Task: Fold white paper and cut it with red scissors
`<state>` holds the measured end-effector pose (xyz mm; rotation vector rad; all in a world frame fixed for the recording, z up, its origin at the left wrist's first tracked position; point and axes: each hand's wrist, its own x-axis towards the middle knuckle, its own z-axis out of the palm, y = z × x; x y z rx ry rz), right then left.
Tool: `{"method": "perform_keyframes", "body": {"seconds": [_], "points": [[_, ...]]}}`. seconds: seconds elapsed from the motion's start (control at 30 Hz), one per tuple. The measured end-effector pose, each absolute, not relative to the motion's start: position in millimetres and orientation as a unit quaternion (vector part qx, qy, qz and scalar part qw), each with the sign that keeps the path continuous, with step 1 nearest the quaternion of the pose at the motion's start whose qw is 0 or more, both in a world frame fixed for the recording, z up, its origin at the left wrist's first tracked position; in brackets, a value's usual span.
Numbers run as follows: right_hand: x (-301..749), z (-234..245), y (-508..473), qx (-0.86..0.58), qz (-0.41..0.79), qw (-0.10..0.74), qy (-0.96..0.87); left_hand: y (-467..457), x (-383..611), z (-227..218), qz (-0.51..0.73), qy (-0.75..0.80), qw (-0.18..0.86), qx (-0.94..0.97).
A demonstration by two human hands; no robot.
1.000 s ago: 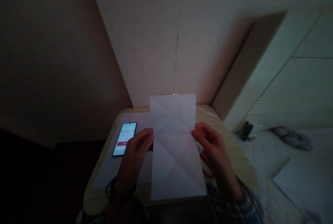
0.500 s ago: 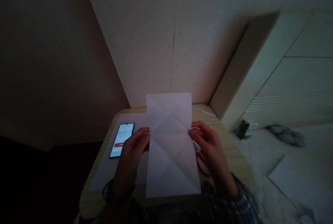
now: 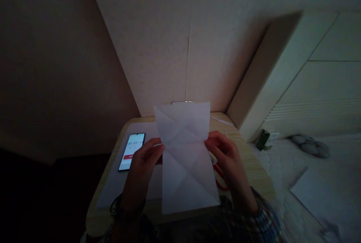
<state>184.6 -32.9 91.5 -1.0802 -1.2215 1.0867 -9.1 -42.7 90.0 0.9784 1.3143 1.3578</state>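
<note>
I hold a white sheet of paper [image 3: 186, 156] upright over a small wooden table [image 3: 254, 167]; it shows diagonal and horizontal creases. My left hand [image 3: 143, 160] pinches its left edge at mid-height, fingers closed on it. On the opposite edge, at the same height, my right hand [image 3: 225, 156] grips the paper with fingers curled. The sheet's sides bend slightly inward at the middle crease.
A lit phone [image 3: 131, 146] lies on a larger white sheet [image 3: 118, 186] at the table's left. Red-handled scissors [image 3: 220, 177] lie behind my right hand. A small paper strip [image 3: 222, 121] is at the back right. A bed with a white sheet [image 3: 318, 194] lies to the right.
The paper has shifted slightly and tilted, its waist pinched a little narrower between both hands. The view moved a bit to the right.
</note>
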Motion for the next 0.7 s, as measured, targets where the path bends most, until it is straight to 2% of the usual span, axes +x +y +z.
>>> {"method": "perform_keyframes", "body": {"seconds": [0.23,0.33,0.6,0.7], "points": [[188,101,-34,-0.426,0.468,0.549,-0.546,-47,-11,102,0.523,0.511,0.511,0.451],[188,103,-35,-0.421,0.436,0.55,-0.575,-48,-9,104,0.539,0.494,0.526,0.435],[193,105,-34,-0.405,0.35,0.51,-0.674,-43,-11,99,0.518,0.513,0.435,0.529],[194,112,-36,-0.408,0.28,0.499,-0.712,-45,-9,99,0.507,0.529,0.389,0.558]]}}
